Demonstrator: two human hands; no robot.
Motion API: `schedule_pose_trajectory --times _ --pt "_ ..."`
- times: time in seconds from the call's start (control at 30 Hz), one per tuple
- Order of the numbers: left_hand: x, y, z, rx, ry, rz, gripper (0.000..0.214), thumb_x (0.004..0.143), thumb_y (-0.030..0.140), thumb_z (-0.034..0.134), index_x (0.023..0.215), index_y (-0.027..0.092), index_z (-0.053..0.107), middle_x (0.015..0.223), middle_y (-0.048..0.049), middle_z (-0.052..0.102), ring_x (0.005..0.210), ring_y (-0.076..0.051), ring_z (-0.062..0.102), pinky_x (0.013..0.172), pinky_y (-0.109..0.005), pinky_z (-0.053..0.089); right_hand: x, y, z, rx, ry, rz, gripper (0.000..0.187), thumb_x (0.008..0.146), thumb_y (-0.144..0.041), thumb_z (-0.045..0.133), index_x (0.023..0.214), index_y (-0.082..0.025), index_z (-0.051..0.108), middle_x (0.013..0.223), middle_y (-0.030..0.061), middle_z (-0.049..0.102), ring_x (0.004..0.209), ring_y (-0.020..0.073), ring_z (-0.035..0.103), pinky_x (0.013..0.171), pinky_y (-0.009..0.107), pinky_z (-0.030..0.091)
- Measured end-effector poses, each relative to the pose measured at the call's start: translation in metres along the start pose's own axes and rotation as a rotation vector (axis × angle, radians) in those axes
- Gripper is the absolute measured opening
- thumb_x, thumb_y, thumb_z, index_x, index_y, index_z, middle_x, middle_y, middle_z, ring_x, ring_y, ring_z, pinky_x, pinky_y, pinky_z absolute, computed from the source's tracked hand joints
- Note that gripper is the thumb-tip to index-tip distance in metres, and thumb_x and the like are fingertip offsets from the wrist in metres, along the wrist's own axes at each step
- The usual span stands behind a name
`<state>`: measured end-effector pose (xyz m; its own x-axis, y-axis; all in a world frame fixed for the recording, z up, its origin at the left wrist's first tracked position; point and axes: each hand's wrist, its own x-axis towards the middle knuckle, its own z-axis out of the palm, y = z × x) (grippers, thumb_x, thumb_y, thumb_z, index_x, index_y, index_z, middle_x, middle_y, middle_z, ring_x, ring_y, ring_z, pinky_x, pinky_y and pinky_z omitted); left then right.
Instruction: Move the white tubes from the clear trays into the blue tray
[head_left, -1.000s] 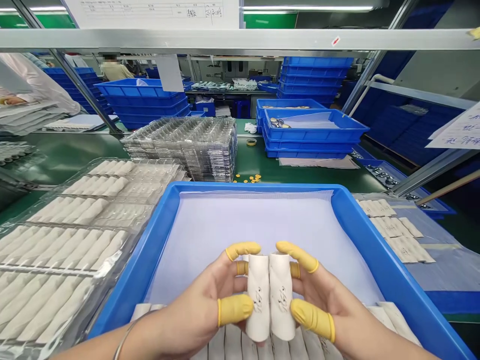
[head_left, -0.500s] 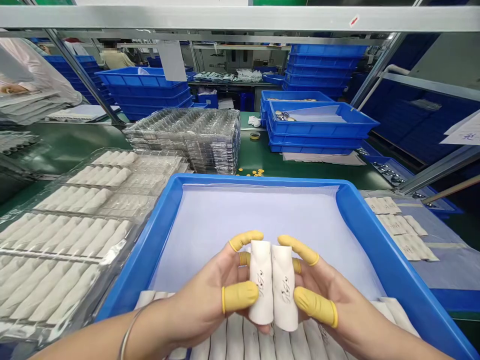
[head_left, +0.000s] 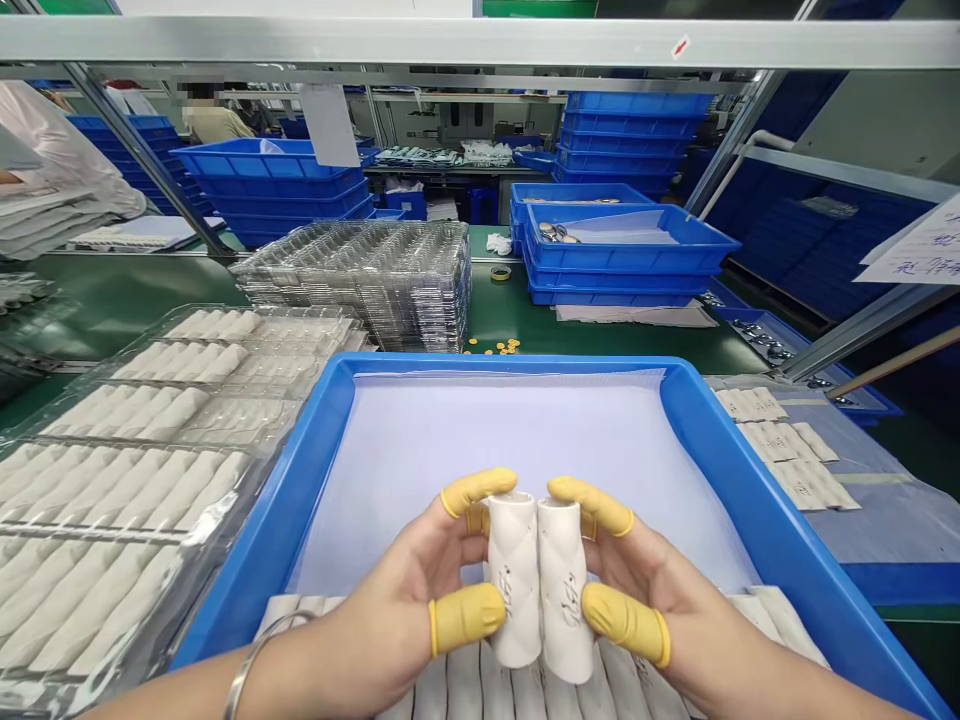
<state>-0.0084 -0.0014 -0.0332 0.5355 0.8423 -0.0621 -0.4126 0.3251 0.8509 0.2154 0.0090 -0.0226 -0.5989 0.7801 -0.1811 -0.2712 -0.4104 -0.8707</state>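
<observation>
My left hand (head_left: pixel 409 575) grips a white tube-shaped piece (head_left: pixel 517 620) with black script on it, and my right hand (head_left: pixel 660 570) grips a second white tube-shaped piece (head_left: pixel 561 560) with similar marks. Both pieces stand nearly upright side by side, their upper ends close together. Yellow finger cots cover the thumbs and several fingertips. Below the hands, a row of white pieces (head_left: pixel 495 690) lies in the near part of a large blue tray (head_left: pixel 510 364), partly hidden by my hands and forearms. A pale sheet (head_left: pixel 510 430) lines the tray.
At left, clear plastic trays (head_left: pixel 270 365) hold rows of white pieces. Behind them rises a stack of clear trays (head_left: pixel 360 270). Blue bins (head_left: pixel 630 260) stand at back right. More marked pieces (head_left: pixel 787 440) lie at right. A metal rail (head_left: pixel 480 42) crosses above. People are at the far left.
Both tubes have turned slightly in my fingers, so their script faces shifted, and their tops now tip more toward the camera. The surroundings shifted a little left in view.
</observation>
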Motion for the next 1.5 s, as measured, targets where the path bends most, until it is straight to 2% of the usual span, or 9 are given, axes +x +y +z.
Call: schedule_pose_trajectory --times 0.07,0.17,0.3,0.53,0.8,1.07,1.23,1.4,1.5 --pt "0.0011 -0.0003 0.0005 -0.025 0.015 -0.019 0.052 0.084 0.028 0.068 0.130 0.040 0.047 0.114 -0.0035 0.057 0.106 -0.019 0.054 0.087 -0.035 0.046 0.0008 -0.0006 0.0010 0.050 -0.018 0.014 0.045 0.088 -0.038 0.076 0.128 -0.043 0.054 0.118 0.0005 0.060 0.107 0.0191 0.058 0.084 0.030 0.052" --pt "0.0030 0.0000 0.0006 -0.081 0.024 -0.042 0.054 0.086 0.027 0.065 0.132 0.041 0.043 0.108 -0.0041 0.057 0.096 -0.019 0.060 0.073 -0.030 0.049 0.0024 -0.0013 0.0022 0.094 -0.032 0.021 0.046 0.090 -0.036 0.074 0.129 -0.042 0.052 0.110 0.0008 0.062 0.088 0.0181 0.067 0.066 0.024 0.056" --pt "0.0052 0.0003 0.0001 -0.120 0.029 -0.062 0.052 0.086 0.021 0.065 0.130 0.041 0.046 0.103 -0.0033 0.058 0.088 -0.016 0.062 0.066 -0.026 0.049 0.0042 -0.0009 0.0016 0.121 -0.020 0.026 0.044 0.088 -0.035 0.077 0.126 -0.041 0.055 0.110 0.0003 0.063 0.089 0.0176 0.067 0.068 0.024 0.056" --pt "0.0021 -0.0024 0.0000 -0.074 0.041 -0.079 0.057 0.080 0.030 0.072 0.131 0.039 0.047 0.112 -0.0056 0.056 0.109 -0.024 0.052 0.076 -0.032 0.051 0.0037 0.0033 0.0000 0.075 0.005 0.022 0.051 0.084 -0.035 0.081 0.128 -0.041 0.056 0.121 0.0008 0.058 0.119 0.0208 0.049 0.091 0.031 0.048" --pt "0.0046 -0.0026 -0.0004 -0.128 0.005 -0.045 0.051 0.087 0.022 0.062 0.132 0.039 0.044 0.108 -0.0042 0.059 0.078 -0.015 0.067 0.062 -0.026 0.055 0.0044 0.0026 -0.0005 0.134 0.000 0.022 0.047 0.089 -0.032 0.077 0.129 -0.041 0.053 0.109 0.0005 0.062 0.090 0.0162 0.062 0.068 0.024 0.054" --pt "0.0040 -0.0003 0.0029 -0.107 0.054 -0.052 0.049 0.083 0.027 0.068 0.128 0.038 0.050 0.111 -0.0039 0.058 0.093 -0.018 0.061 0.070 -0.028 0.052 0.0025 0.0039 -0.0040 0.106 -0.001 0.023 0.045 0.090 -0.032 0.075 0.128 -0.042 0.054 0.115 0.0014 0.059 0.099 0.0207 0.061 0.069 0.026 0.055" --pt "0.0043 -0.0040 0.0018 -0.050 0.075 -0.018 0.056 0.075 0.032 0.077 0.125 0.035 0.052 0.109 -0.0036 0.058 0.105 -0.020 0.054 0.084 -0.032 0.047 0.0029 0.0079 -0.0004 0.041 0.077 -0.019 0.054 0.080 -0.039 0.084 0.127 -0.040 0.057 0.114 0.0013 0.059 0.114 0.0216 0.051 0.098 0.036 0.045" --pt "0.0045 -0.0019 0.0029 -0.130 0.051 -0.073 0.055 0.080 0.029 0.072 0.130 0.034 0.047 0.106 -0.0055 0.059 0.088 -0.018 0.062 0.068 -0.028 0.050 0.0040 0.0061 -0.0014 0.121 0.009 0.005 0.050 0.085 -0.032 0.081 0.127 -0.041 0.056 0.116 0.0025 0.056 0.102 0.0212 0.058 0.069 0.027 0.056" --pt "0.0040 -0.0007 0.0025 -0.145 0.071 -0.068 0.052 0.084 0.024 0.067 0.131 0.035 0.045 0.107 -0.0059 0.061 0.081 -0.015 0.065 0.062 -0.023 0.050 0.0043 0.0035 -0.0025 0.144 -0.026 -0.009 0.048 0.090 -0.027 0.076 0.128 -0.044 0.053 0.113 0.0010 0.058 0.088 0.0169 0.063 0.065 0.024 0.057"
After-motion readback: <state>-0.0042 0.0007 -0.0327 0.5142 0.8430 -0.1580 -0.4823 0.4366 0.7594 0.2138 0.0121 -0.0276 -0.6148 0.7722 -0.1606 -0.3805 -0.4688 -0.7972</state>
